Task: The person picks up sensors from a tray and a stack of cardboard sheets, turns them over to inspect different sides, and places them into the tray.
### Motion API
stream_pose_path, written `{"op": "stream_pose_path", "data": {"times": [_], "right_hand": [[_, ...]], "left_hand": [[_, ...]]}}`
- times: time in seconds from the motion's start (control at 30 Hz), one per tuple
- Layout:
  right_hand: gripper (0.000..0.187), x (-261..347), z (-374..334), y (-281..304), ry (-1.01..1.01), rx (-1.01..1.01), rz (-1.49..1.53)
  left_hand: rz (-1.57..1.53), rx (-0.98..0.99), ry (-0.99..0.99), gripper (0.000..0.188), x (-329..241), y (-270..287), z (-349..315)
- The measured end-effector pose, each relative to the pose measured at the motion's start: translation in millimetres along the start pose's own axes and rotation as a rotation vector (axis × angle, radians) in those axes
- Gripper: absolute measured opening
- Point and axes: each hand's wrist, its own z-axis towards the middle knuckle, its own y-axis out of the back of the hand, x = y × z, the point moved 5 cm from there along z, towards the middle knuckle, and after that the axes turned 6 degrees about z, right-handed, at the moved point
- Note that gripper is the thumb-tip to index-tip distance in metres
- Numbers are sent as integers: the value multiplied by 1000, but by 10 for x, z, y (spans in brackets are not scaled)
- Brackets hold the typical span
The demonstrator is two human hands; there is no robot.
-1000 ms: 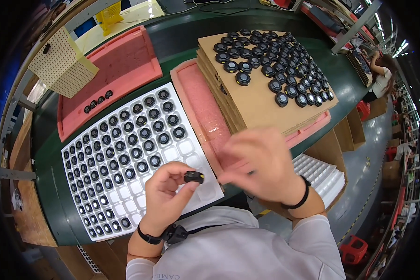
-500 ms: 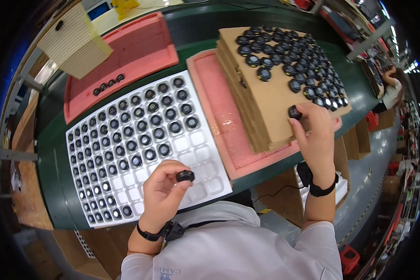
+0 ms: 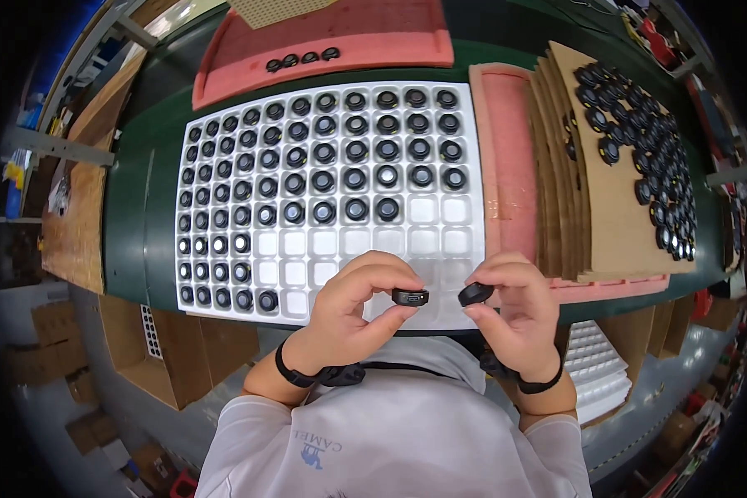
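Between the thumb and fingers of my left hand (image 3: 349,303) is a small round black device (image 3: 410,297), held edge-on so a port-like slot shows on its rim. My right hand (image 3: 519,311) pinches a second round black device (image 3: 476,293), tilted. The two devices face each other a short gap apart, over the near right part of a white compartment tray (image 3: 324,243). Rows of the same black devices fill the tray's far and left compartments. Some compartments in its near middle and right are bare; my hands hide others.
A stack of cardboard sheets (image 3: 606,241) at the right carries many loose black devices (image 3: 651,158). It rests on a pink foam tray (image 3: 506,158). Behind the white tray, another pink tray (image 3: 373,54) holds several devices in a row. Open cartons (image 3: 183,357) stand below the table's edge.
My right hand has come from the cardboard stack to beside my left hand, bringing a black device. The left still holds its own. The view has turned toward the right.
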Motion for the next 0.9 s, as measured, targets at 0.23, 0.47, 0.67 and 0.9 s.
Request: {"op": "stream_pose_path", "data": {"times": [0.23,0.47,0.67,0.9], "right_hand": [[33,-239,3,-278,27,65,-108],[34,-206,7,-309,49,60,-125],[42,-214,-21,-256,124,21,-149],[48,-210,-53,-245,172,30,-150]], "left_hand": [[-14,-42,-4,31,48,103,-112],[49,-1,-93,33,38,149,-66],[75,-10,-84,41,11,135,-64],[50,-16,-104,50,1,127,-83]]}}
